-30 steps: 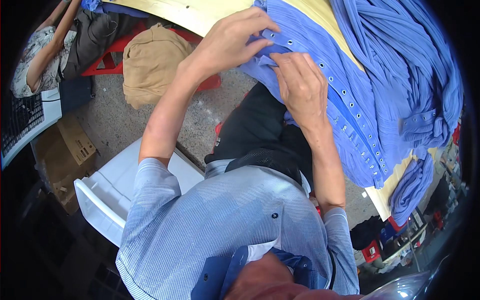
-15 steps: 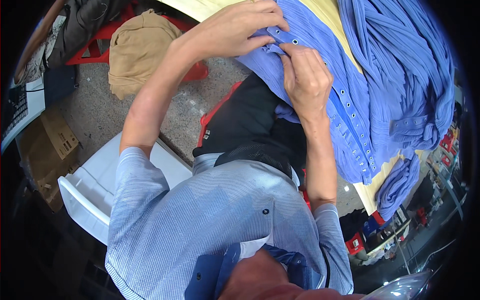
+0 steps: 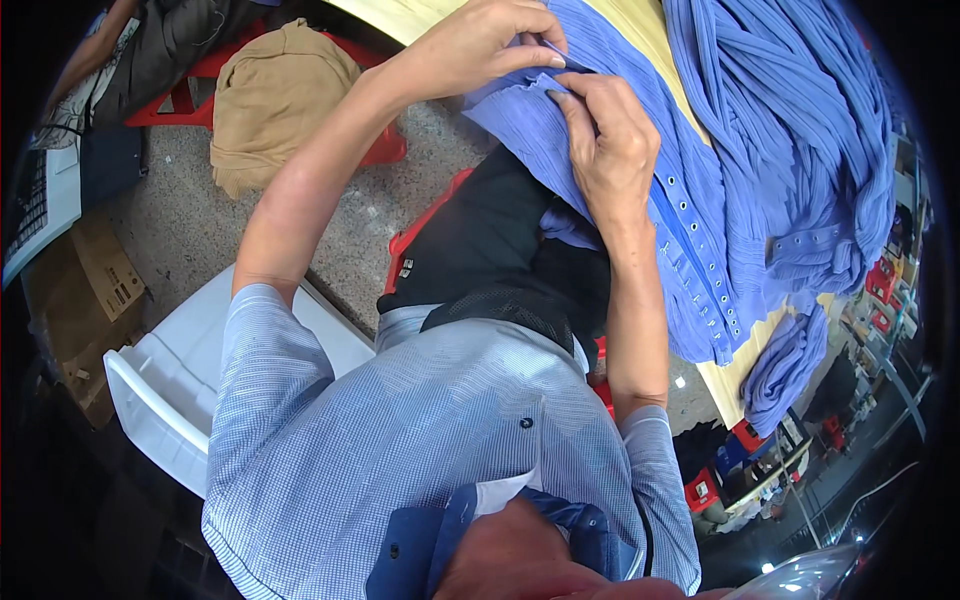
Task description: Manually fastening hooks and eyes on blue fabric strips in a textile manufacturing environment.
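Observation:
A blue-violet crinkled garment (image 3: 690, 230) hangs over the table edge and my lap, with a strip of metal eyelets and a facing row of hooks down its front. At the top of the view, my left hand (image 3: 490, 40) is closed on the folded strip edge of the garment, thumb against fingers. Just to its right my right hand (image 3: 615, 135) pinches the same cloth between thumb and forefinger. The fingertips are close together, and the bit of fabric between them is partly hidden.
More blue-violet garments (image 3: 800, 130) are heaped on the pale yellow table (image 3: 725, 385) at right. A tan cloth bundle (image 3: 285, 100) rests on a red stool (image 3: 385, 145). At left stand a white plastic bin (image 3: 160, 390) and a cardboard box (image 3: 85, 300). Another person's legs (image 3: 175, 50) show at upper left.
Both hands stay on the garment's edge. The left fingers have curled over the strip, hiding its upper eyelets, and the right hand has turned slightly. The whole view has shifted a little.

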`<state>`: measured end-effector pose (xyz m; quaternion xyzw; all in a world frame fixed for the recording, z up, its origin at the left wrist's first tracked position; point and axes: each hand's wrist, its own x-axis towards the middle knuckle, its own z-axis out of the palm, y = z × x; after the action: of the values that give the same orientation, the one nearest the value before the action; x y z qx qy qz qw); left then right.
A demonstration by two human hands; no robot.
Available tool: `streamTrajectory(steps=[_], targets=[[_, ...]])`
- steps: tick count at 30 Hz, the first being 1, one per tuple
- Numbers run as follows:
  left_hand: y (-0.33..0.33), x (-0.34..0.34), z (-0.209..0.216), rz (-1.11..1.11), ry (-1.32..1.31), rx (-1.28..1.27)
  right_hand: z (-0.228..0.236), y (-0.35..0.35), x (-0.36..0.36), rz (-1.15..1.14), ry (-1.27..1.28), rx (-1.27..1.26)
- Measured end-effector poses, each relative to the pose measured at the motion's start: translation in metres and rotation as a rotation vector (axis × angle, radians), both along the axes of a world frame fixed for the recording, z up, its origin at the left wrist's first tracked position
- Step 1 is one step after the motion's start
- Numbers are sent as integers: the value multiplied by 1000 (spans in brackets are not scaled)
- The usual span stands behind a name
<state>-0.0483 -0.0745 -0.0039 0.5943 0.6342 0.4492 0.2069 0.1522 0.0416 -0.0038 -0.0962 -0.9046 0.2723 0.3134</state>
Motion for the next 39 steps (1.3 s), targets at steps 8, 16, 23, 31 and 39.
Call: streamTrajectory(steps=[8, 16, 23, 31, 39], targets=[[4, -8, -15, -100, -21, 72, -1, 2, -11, -113, 21, -121], [0, -6, -14, -90, 8, 70, -2, 2, -11, -140, 31, -124], [-1, -7, -14, -76, 15, 91, -1, 0, -13, -147, 4, -168], [-13, 10, 0, 55, 467, 236, -12, 5, -7, -115, 212, 276], [-42, 11, 4, -9, 843, 87, -5, -8, 35, 126, -31, 272]])
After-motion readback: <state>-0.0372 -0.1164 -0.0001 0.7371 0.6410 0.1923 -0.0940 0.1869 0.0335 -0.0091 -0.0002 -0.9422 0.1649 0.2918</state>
